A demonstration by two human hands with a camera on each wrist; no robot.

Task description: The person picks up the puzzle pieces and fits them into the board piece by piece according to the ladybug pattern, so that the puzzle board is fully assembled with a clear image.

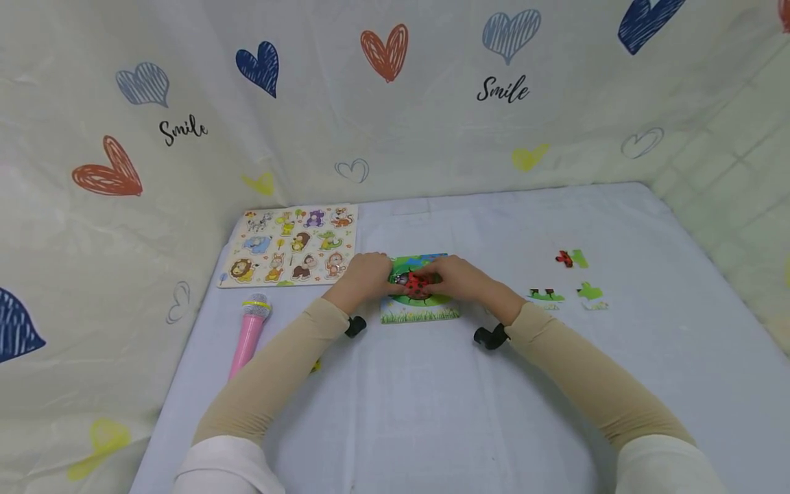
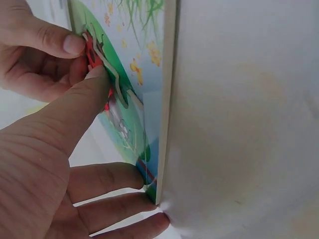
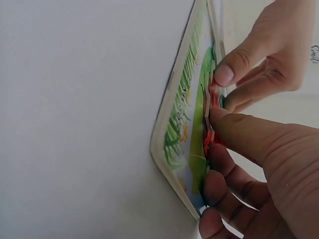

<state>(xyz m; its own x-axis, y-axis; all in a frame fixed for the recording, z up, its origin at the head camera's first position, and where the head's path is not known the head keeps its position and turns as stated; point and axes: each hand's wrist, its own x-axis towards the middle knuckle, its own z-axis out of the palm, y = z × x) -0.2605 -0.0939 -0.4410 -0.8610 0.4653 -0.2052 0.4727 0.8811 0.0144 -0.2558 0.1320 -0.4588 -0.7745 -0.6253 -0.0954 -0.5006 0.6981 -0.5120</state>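
A small jigsaw board point(image 1: 420, 314) with a ladybug picture lies on the table between the two hands. Red with black spots, the ladybug piece point(image 1: 417, 291) sits at its middle and looks slightly raised in the right wrist view. My left hand point(image 1: 367, 276) holds the board's left side, its thumb on the ladybug and its other fingers spread at the board edge point(image 2: 168, 94). From the other side, my right hand point(image 1: 463, 278) pinches the ladybug piece between thumb and curled fingers. Its fingertips partly hide behind the board in the right wrist view.
Loose jigsaw pieces lie at right: a red and green one point(image 1: 572, 259), a green one point(image 1: 546, 295) and another point(image 1: 591, 293). An animal puzzle board point(image 1: 286, 247) lies at back left. A pink microphone point(image 1: 249, 329) rests beside the left forearm, which partly covers a small yellow thing point(image 1: 316, 366).
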